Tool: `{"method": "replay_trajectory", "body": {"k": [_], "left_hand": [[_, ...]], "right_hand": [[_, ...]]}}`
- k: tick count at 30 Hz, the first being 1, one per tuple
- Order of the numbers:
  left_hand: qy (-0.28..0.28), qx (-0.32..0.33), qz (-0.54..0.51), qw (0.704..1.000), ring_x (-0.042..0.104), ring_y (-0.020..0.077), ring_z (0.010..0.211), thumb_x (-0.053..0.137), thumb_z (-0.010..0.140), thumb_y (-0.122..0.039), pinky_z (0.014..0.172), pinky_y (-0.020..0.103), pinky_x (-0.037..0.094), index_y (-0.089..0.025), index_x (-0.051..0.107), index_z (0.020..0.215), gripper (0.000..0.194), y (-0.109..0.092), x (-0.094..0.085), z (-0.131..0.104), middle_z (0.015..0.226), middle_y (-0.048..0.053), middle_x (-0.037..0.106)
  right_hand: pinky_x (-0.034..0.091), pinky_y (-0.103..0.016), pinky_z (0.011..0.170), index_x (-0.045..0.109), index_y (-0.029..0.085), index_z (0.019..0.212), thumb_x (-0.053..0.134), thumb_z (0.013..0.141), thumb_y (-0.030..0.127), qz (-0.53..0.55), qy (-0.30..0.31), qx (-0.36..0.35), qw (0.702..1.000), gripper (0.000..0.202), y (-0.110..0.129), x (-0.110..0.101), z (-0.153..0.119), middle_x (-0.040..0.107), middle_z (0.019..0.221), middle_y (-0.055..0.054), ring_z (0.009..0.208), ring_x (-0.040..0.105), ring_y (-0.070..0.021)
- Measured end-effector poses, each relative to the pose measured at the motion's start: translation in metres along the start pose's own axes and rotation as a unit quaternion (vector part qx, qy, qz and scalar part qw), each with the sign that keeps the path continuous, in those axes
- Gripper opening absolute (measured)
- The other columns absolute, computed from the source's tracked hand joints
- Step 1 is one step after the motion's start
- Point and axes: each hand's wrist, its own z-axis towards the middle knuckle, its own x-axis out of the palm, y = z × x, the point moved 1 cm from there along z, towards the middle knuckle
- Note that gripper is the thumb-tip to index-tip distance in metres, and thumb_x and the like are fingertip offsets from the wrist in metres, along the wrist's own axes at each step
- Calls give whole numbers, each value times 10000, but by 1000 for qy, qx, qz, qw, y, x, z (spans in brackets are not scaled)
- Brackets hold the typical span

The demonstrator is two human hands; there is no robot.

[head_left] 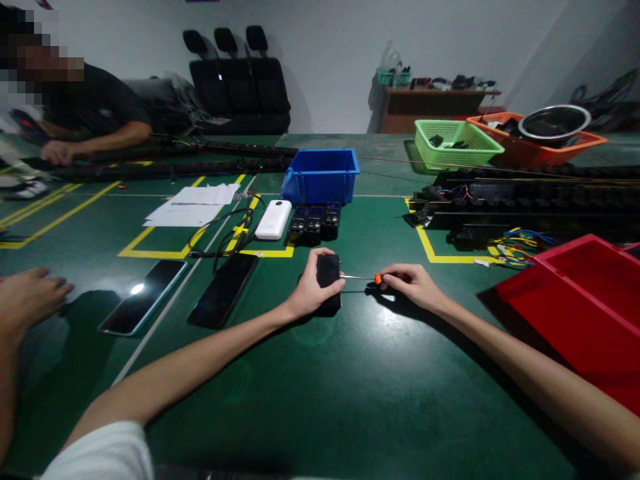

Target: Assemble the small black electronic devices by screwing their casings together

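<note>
My left hand [313, 288] is closed around a small black box-shaped device [329, 272], keeping it on the green table. From the right, a screwdriver [359, 277] with a thin metal shaft and an orange-and-black handle reaches the device's right side. My right hand [407, 283] pinches that handle between thumb and fingers. Whether the tip sits in a screw is too small to tell. Beyond my left hand stand several similar black devices [314, 223] in front of a blue bin [325, 175]. A white power bank [273, 220] lies beside them.
Two phones, a black one [223, 290] and a silver-edged one [145, 297], lie to the left near a co-worker's hand [30, 300]. Papers [193, 203] and cables lie behind. A red bin [575, 300] and black rails with wires [520, 210] are on the right. Another person sits far left.
</note>
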Motion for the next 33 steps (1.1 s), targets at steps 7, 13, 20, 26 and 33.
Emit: {"method": "replay_trajectory", "body": {"k": [7,13,20,26,33], "left_hand": [[-2,3,-1,1000,639,174,899,722,762,-294,811,344,525,-242,360,1194,565,2,0,0,1007,34,580],[-11,1,1,1000,644,180,915,720,764,-307,831,362,527,-248,362,1194,562,0,0,1,1007,27,583],[-1,-2,-15,1000,652,183,927,725,764,-322,818,361,543,-250,368,1198,567,-1,0,0,1044,38,564],[-6,1,-10,1000,657,186,937,729,759,-309,831,363,541,-249,374,1193,565,0,0,1,1064,37,551],[-14,4,-3,1000,650,184,921,731,755,-307,838,364,532,-241,380,1196,568,0,1,0,1040,38,564]], "right_hand": [[517,-355,770,741,214,976,675,832,379,-81,-48,-80,992,229,1,-2,0,712,920,-66,844,661,-207],[517,-382,788,726,233,933,706,811,336,-81,-82,-113,987,160,0,0,-1,698,919,-62,862,643,-212],[502,-407,834,713,236,731,696,784,222,-82,-103,-142,981,57,-2,-1,1,658,901,-55,905,617,-219],[516,-382,808,706,223,779,682,796,218,-60,-64,-140,986,30,4,1,0,663,923,-59,876,636,-201],[539,-359,784,668,205,846,707,783,275,-35,-49,-108,992,102,4,2,-1,674,919,-59,845,653,-193]]}}
